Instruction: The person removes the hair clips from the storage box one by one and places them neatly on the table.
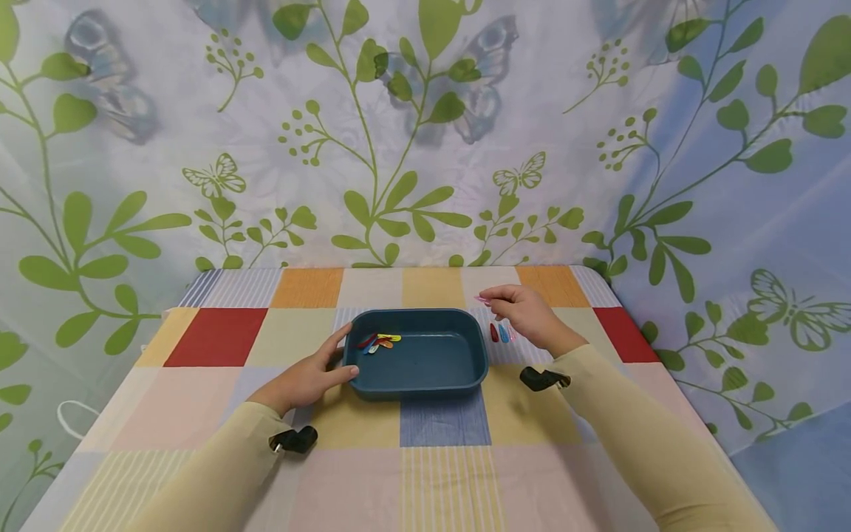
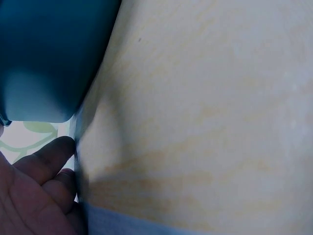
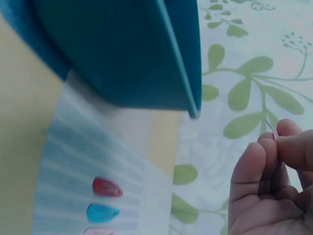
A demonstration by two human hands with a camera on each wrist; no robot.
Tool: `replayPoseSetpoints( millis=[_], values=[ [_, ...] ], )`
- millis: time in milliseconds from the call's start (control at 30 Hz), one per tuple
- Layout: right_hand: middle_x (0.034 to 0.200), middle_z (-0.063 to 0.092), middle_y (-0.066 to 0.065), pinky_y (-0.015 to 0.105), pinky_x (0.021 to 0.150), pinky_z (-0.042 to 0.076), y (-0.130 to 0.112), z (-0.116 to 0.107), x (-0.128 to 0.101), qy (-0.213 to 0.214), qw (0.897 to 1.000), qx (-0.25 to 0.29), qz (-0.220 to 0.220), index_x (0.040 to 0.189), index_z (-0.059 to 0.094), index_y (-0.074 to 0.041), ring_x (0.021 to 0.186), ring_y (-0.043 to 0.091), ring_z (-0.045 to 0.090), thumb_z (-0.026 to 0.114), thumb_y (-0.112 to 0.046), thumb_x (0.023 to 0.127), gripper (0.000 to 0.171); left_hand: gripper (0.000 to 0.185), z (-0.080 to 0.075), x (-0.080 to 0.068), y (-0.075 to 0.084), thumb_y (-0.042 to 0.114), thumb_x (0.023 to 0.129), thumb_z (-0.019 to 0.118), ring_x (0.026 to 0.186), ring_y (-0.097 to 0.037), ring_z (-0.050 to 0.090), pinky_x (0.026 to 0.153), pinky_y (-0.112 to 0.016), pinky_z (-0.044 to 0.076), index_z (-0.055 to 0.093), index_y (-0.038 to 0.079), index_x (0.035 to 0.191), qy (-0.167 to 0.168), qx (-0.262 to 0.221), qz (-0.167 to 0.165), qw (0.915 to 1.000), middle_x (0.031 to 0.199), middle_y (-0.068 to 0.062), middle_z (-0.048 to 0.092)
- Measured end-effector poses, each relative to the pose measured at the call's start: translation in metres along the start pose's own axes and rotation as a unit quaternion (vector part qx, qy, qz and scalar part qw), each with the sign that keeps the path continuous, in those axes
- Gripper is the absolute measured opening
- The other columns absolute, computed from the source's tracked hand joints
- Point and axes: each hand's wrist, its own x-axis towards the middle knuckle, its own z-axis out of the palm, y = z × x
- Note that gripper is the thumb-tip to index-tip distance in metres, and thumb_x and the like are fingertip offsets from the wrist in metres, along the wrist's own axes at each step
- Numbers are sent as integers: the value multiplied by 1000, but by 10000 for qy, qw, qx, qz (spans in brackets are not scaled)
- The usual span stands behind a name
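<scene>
A dark blue plastic bin (image 1: 417,389) stands on the table, with several colourful snap hair clips (image 1: 380,342) at its left end. My left hand (image 1: 307,378) rests against that end, thumb and fingers spread along the rim. In the left wrist view, some of its fingers (image 2: 49,159) show below the bin's wall. Beyond the bin's right side, my right hand (image 1: 528,314) pinches a pink hair clip (image 1: 482,300) between thumb and fingertips, raised above the cloth. Below that hand lie a red clip (image 3: 107,187), a blue clip (image 3: 102,212) and a pink clip (image 3: 99,231) in a row.
A patchwork-patterned cloth (image 1: 346,480) covers the table. Behind it hangs a curtain (image 1: 425,148) with green leaves and butterflies. A white cord (image 1: 66,421) loops at the table's left edge. Each sleeve has a black wrist mount (image 1: 295,440) on it.
</scene>
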Motion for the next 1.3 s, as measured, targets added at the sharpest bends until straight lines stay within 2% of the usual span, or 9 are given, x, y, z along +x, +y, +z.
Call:
replayPoseSetpoints(
  millis=[100, 233, 400, 533, 633, 833, 933, 1100, 1300],
  values=[
    [136, 68, 20, 26, 71, 54, 7, -5, -2, 74, 9999, 106, 94, 135, 71, -4, 94, 23, 69, 58, -15, 106, 33, 88, -1, 0, 1, 49, 103, 64, 156, -48, 33, 121, -74, 26, 6, 42, 169, -4, 9, 21, 10000, 168, -24, 36],
    [140, 67, 21, 31, 87, 58, 15, -11, -5, 244, 9993, -23, 272, 138, 69, -3, 103, 32, 73, 59, -18, 107, 36, 88, -1, 0, 2, 49, 103, 63, 155, -48, 34, 121, -74, 26, 6, 41, 169, 0, 44, 32, 10000, 168, -24, 36],
    [143, 66, 20, 40, 92, 57, 27, -18, -10, 387, 9979, -317, 415, 140, 67, -3, 112, 43, 68, 59, -22, 108, 38, 88, 0, 1, 2, 51, 103, 63, 155, -48, 34, 121, -74, 26, 6, 43, 169, 3, 42, -24, 10000, 168, -23, 36],
    [144, 66, 20, 50, 103, 56, 38, -22, -13, 406, 9956, -451, 712, 140, 67, -2, 120, 40, 65, 57, -24, 109, 40, 89, 0, 0, 2, 50, 103, 63, 155, -49, 33, 121, -74, 27, 5, 41, 169, -24, 42, 7, 10000, 168, -24, 35],
    [147, 63, 20, 51, 108, 53, 45, -25, -14, 386, 9926, -505, 1031, 141, 66, -3, 128, 38, 62, 54, -23, 110, 39, 88, 0, -1, 1, 50, 103, 63, 156, -48, 33, 121, -73, 27, 5, 42, 169, -32, 58, 19, 10000, 168, -24, 35],
    [153, 56, 24, 59, 118, 43, 58, -28, -16, 189, 9869, -946, 1290, 142, 65, -3, 141, 45, 51, 53, -15, 109, 37, 88, 0, 1, 0, 50, 103, 63, 155, -48, 33, 121, -73, 28, 5, 41, 170, -45, 49, 25, 10000, 168, -24, 35],
    [152, 56, 25, 60, 120, 39, 63, -26, -16, 100, 9859, -1161, 1198, 142, 65, -2, 144, 47, 48, 54, -12, 108, 37, 88, 0, 2, 0, 50, 104, 62, 155, -49, 33, 120, -73, 29, 5, 39, 170, -51, 42, 38, 10000, 168, -26, 35],
    [140, 66, 25, 59, 116, 44, 71, -23, -16, 63, 9836, -1455, 1067, 136, 69, 1, 134, 45, 57, 60, -9, 105, 34, 89, 1, 1, 1, 51, 103, 64, 156, -48, 33, 121, -73, 28, 6, 41, 169, -37, 7, -41, 10000, 168, -25, 34],
    [131, 72, 21, 56, 110, 48, 80, -20, -13, -57, 9763, -1824, 1165, 131, 72, -1, 124, 37, 63, 65, -12, 103, 31, 89, 1, 1, 0, 50, 103, 64, 156, -48, 34, 121, -72, 28, 6, 41, 169, -59, -27, -25, 10000, 168, -24, 35]
  ],
)
